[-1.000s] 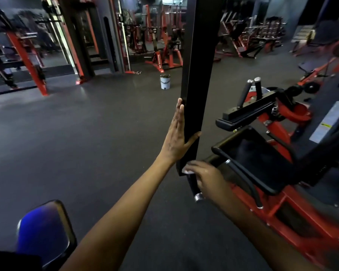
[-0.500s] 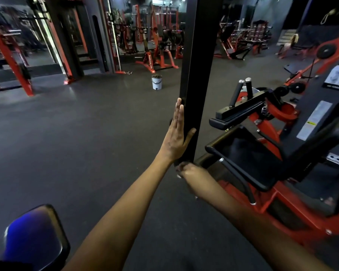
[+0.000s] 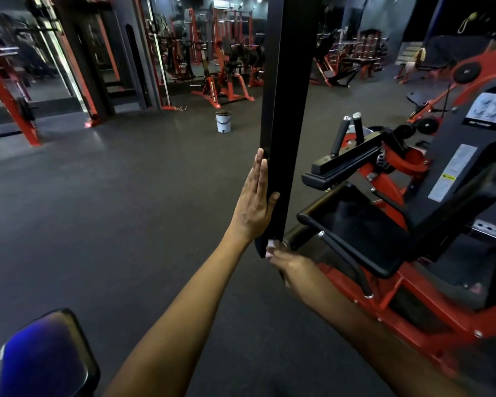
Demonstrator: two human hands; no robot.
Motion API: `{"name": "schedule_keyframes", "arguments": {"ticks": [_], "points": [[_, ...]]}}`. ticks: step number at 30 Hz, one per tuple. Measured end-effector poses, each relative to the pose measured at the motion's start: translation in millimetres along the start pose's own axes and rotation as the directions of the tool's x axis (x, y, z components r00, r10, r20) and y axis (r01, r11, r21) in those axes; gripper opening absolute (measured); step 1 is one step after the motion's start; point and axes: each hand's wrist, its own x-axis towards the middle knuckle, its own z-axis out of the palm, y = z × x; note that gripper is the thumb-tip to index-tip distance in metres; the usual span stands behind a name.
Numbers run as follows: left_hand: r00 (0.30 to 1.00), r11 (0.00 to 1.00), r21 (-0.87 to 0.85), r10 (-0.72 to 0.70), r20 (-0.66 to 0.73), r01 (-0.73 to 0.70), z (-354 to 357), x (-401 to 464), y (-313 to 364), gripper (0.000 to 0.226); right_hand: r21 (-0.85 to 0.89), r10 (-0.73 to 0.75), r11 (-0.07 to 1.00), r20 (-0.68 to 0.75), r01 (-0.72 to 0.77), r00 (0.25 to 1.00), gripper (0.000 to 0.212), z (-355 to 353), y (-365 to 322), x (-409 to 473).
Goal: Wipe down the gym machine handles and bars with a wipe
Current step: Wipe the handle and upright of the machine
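Your left hand [image 3: 254, 204] lies flat, fingers straight, against the black bar [image 3: 281, 124]. Your right hand [image 3: 291, 266] pinches the one white wipe [image 3: 270, 247] at the bar's lower end. Risk: the small wipe may slip out of that pinch, or the bar may swing. Count: two upright handles [image 3: 347, 133] right of the bar, one bucket [image 3: 223, 121] left.

Matt black padded bar [image 3: 284, 110], smooth like vinyl. Glossy red painted metal frame [image 3: 413, 293]. Dull, finely speckled rubber floor [image 3: 126, 210]. Soft white wipe [image 3: 270, 249]. Shiny black seat [image 3: 361, 224].
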Motion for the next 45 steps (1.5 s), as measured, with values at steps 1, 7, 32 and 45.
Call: {"name": "schedule_keyframes", "arguments": {"ticks": [1, 7, 32, 45], "points": [[1.0, 1.0, 0.02, -0.01, 0.006, 0.009, -0.5, -0.8, 0.0, 0.08, 0.05, 0.014, 0.999, -0.025, -0.012, 1.0, 0.043, -3.7, -1.4, -15.3], [0.992, 0.985, 0.174, 0.027, -0.123, -0.005, 12.6, 6.2, 20.2, 0.08, 0.291, 0.503, 0.854, -0.249, -0.432, 0.828, 0.025, -7.6, 14.6, -48.4], [0.983, 0.951, 0.304, 0.105, -0.152, -0.055, 19.8, 10.9, 14.0, 0.101, 0.774, 0.462, -0.455, 0.628, -0.44, 0.626, 0.032, 21.6, 5.8, -35.6], [0.981, 0.957, 0.277, 0.126, -0.149, -0.08, 20.1, 10.9, 11.4, 0.105, 0.83, 0.548, 0.139, 0.391, -0.541, 0.74, 0.018, 15.6, 18.0, -56.7]]}}
